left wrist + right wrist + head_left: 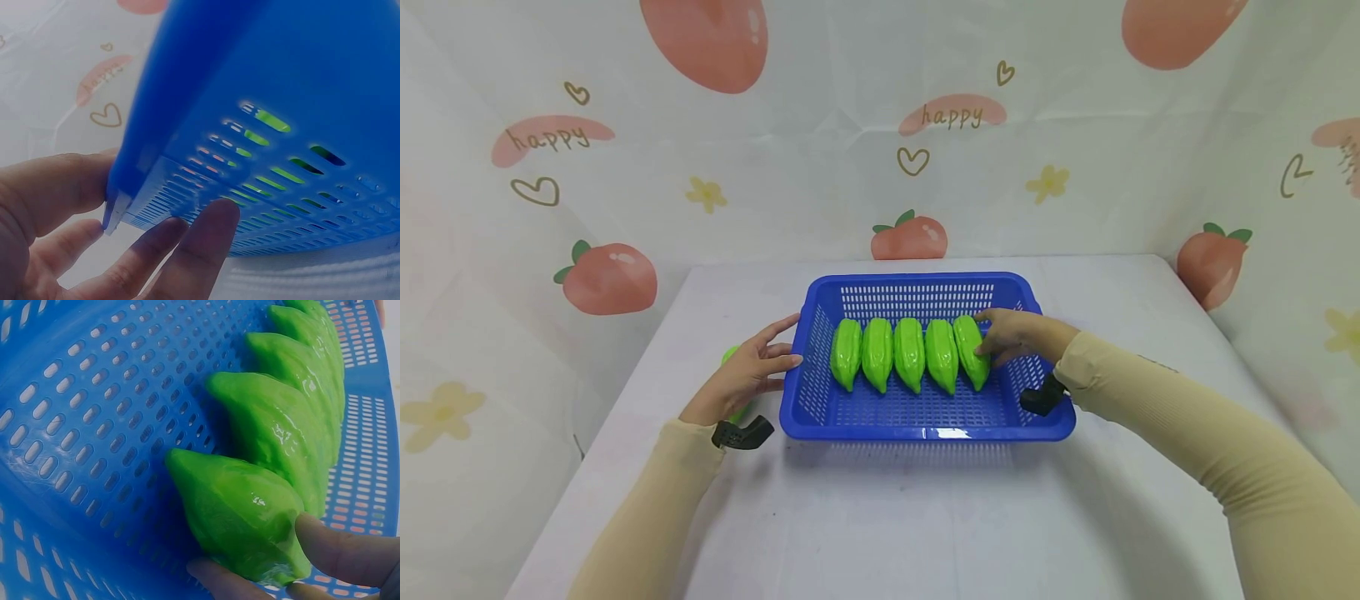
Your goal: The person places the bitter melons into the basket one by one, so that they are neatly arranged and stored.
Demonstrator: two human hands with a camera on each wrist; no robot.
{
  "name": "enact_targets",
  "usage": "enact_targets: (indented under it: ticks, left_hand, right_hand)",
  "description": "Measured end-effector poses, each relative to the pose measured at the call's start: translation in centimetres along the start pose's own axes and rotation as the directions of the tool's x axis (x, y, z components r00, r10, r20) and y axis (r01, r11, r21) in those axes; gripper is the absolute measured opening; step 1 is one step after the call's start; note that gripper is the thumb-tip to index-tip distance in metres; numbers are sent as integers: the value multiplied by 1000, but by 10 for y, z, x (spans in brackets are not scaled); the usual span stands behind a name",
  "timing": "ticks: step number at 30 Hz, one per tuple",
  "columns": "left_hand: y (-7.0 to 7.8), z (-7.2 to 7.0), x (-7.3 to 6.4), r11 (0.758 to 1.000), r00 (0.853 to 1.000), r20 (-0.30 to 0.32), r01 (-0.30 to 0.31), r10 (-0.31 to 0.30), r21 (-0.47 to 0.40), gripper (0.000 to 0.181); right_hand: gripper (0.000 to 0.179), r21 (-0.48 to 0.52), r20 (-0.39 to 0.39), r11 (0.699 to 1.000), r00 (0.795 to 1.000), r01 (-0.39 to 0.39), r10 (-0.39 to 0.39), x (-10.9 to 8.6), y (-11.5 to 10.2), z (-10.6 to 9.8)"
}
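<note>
A blue perforated plastic basket point(925, 432) stands on the white-covered table. Inside it, several glossy green star fruits lie side by side in a row, their pointed ends toward the person. The right hand point(1011, 331) reaches over the basket's right side and holds the rightmost star fruit point(237, 512), thumb and fingers at either side of its blunt end. At the left rim, the left hand point(747, 372) touches the basket with spread fingers, some lying along the outer wall point(300, 56). Another green piece point(730, 354) shows partly from behind the left hand, mostly hidden.
The tabletop point(880, 525) extends in front of the basket and to both sides. A white cloth backdrop point(820, 200) with fruit, flower and heart prints rises behind the table and along its sides. Black wrist cameras point(743, 433) sit on both wrists.
</note>
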State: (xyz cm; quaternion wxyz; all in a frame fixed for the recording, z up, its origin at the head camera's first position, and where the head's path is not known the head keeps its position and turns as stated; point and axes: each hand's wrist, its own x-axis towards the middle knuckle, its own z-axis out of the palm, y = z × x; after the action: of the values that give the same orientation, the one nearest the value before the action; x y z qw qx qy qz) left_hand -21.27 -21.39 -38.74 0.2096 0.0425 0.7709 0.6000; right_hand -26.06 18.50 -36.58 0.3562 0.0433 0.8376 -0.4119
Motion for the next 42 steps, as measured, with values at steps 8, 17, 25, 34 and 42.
enact_targets:
  ticks: [8,17,25,34,42]
  left_hand:
    - [1,1,-1,1000,1000,2,7,-7,4,82]
    - [0,0,-2,1000,1000,9,21,-21,8,82]
    - [1,1,-1,1000,1000,7,26,-27,15,83]
    - [1,1,-2,1000,1000,10,21,-22,19,82]
    - [2,1,-4,1000,1000,7,22,-22,20,82]
  right_hand:
    - [79,8,0,1000,1000,-9,9,0,0,0]
    - [78,9,-7,1000,1000,-3,3,-2,-1,1]
    - [77,46,-27,999,1000,-12,14,-4,-3,0]
    - [72,105,-35,991,996,82,-79,-16,-1,-6]
    - [69,192,21,964,982,182,-189,-37,-1,-16]
